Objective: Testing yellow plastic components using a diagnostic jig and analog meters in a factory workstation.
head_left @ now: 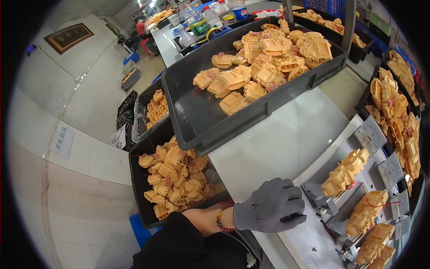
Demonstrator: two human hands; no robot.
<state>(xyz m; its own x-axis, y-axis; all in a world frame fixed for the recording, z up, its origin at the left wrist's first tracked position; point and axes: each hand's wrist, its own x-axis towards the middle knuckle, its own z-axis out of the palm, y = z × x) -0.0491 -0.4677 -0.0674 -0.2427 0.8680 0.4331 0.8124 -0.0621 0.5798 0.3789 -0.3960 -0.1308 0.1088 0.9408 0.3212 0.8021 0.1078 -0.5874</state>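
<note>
My left hand (pixel 275 207), in a grey knit-cuffed glove, is over the near left edge of a white test fixture (pixel 293 244). Its fingers are curled in, and anything they may hold is hidden beneath them. To its right, on the fixture, are several tan plastic housings: one at the far end (pixel 345 172), one in the middle (pixel 366 213) with a thin red wire across it, and one nearer (pixel 375 244). A metal clamp (pixel 326 206) sits beside the far housing. My right hand is out of view.
A black tray (pixel 190 121) piled with tan housings stands ahead on the white tabletop (pixel 273 143). Below it at left, another black bin (pixel 139 188) holds more. Meters (pixel 369 134) line the fixture's right side. Further filled bins (pixel 396 116) stand at right; bottles (pixel 197 22) are behind.
</note>
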